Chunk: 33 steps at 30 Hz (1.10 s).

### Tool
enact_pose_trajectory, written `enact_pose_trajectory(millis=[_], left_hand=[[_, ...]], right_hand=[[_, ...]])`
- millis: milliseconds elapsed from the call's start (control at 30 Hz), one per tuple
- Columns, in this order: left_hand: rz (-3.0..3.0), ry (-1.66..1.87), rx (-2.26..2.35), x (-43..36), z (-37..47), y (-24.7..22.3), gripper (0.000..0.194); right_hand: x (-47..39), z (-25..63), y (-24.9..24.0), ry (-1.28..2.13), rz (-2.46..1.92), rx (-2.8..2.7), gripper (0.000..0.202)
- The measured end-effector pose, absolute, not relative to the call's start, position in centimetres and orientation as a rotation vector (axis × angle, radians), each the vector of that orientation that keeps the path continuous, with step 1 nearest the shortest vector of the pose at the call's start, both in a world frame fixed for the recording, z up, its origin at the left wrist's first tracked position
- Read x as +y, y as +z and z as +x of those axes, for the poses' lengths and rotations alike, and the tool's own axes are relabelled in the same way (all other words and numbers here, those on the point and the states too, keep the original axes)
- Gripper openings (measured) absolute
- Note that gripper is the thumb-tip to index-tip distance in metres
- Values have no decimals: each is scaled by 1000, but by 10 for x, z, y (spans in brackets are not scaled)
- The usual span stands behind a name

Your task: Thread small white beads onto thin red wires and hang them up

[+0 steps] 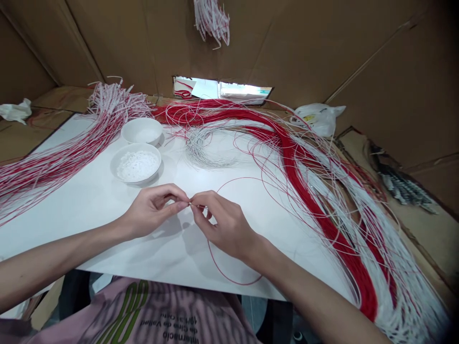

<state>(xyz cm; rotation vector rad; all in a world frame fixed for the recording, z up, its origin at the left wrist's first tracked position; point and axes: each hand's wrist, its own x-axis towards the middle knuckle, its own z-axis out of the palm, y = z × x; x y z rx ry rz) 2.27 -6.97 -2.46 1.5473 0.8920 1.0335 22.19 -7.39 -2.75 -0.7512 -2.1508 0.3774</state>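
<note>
Over the middle of the white table my left hand (156,210) pinches something tiny between thumb and index finger. Its fingertips meet those of my right hand (224,222), which grips the end of a thin red wire (229,282). The wire loops on the table beneath and around my right hand. What sits between the fingertips is too small to make out. Behind my left hand stands a white bowl (135,164) holding small white pieces, with a second white bowl (142,131) just beyond it.
A thick bundle of red and white wires (297,167) curves down the right side. Another bundle (71,153) with white ends lies at the left. A pale wire coil (202,148) lies mid-table. Cardboard walls (304,43) surround the table; a plastic bag (319,118) sits at the back right.
</note>
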Motion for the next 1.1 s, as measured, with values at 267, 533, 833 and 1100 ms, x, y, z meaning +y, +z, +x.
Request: enact_pose_trajectory(millis=[267, 533, 833, 1100], left_hand=[[1746, 1052, 893, -72, 22, -29, 5], [1711, 1072, 978, -71, 22, -30, 6], [1968, 1103, 1044, -74, 22, -34, 6], [2043, 1204, 1172, -73, 20, -28, 5]], right_hand=[[-75, 221, -26, 345, -744, -2183, 12], [-73, 222, -29, 308, -790, -2119, 12], [-71, 218, -33, 378, -798, -2035, 5], [-66, 225, -25, 458, -975, -2018, 8]])
